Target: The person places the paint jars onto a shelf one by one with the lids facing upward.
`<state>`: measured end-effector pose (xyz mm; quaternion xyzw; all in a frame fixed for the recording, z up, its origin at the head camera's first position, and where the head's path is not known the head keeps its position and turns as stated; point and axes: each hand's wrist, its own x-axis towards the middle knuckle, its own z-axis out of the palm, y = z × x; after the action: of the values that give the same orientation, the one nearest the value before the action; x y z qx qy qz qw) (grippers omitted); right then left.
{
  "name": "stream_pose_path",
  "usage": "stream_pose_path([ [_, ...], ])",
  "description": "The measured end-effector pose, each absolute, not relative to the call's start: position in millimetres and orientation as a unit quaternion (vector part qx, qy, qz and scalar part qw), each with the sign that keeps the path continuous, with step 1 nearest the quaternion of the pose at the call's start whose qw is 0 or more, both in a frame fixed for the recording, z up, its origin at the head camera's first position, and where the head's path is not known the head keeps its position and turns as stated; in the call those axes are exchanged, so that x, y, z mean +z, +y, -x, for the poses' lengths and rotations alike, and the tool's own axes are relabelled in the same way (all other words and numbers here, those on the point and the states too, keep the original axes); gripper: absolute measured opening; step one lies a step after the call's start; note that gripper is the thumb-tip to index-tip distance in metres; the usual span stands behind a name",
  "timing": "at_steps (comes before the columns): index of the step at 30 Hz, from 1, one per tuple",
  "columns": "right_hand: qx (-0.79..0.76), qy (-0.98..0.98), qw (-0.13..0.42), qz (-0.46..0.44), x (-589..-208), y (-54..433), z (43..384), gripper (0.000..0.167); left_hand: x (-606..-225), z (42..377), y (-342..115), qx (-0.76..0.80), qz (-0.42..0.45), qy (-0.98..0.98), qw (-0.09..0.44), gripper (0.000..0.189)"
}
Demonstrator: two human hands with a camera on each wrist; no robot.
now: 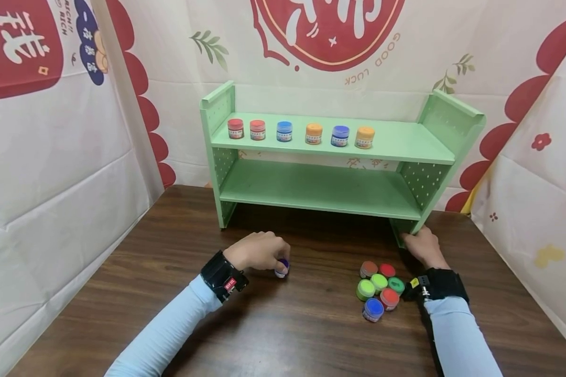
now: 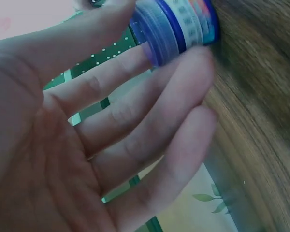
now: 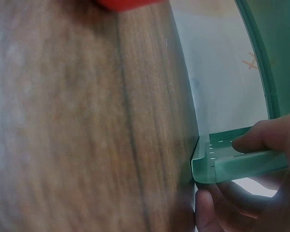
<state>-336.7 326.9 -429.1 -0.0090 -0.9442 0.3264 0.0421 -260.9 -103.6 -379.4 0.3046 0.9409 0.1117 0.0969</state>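
One small blue-lidded jar (image 2: 186, 31) is in the left hand (image 1: 257, 251), thumb and index finger pinching it, lid palmward, base toward the wooden tabletop (image 1: 311, 324), while the right hand (image 1: 424, 247) is way over gripping the green shelf (image 1: 320, 186).

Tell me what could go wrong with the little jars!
The right hand grips the green shelf low on its side; a tug might topple the jars on top. The left hand pinches a blue jar, which could slip. The right wristband is near the clustered jars and might bump them.
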Motion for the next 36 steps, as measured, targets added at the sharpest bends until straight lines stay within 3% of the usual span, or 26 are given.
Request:
stream_pose_path([
  [17,0.325,-0.944,0.056,-0.003,-433,329,339,0.045,-391,272,-112,0.130,-0.318,0.939,-0.010,0.029],
  [26,0.323,-0.945,0.054,0.004,-433,331,340,0.044,-394,275,-109,0.117,-0.300,0.947,-0.015,0.027],
  [31,0.323,-0.945,0.058,-0.001,-433,330,340,0.044,-397,275,-108,0.106,-0.278,0.954,-0.035,0.017],
  [36,0.322,-0.945,0.059,0.000,-433,330,340,0.045,-396,276,-109,0.110,-0.259,0.958,-0.051,0.026],
])
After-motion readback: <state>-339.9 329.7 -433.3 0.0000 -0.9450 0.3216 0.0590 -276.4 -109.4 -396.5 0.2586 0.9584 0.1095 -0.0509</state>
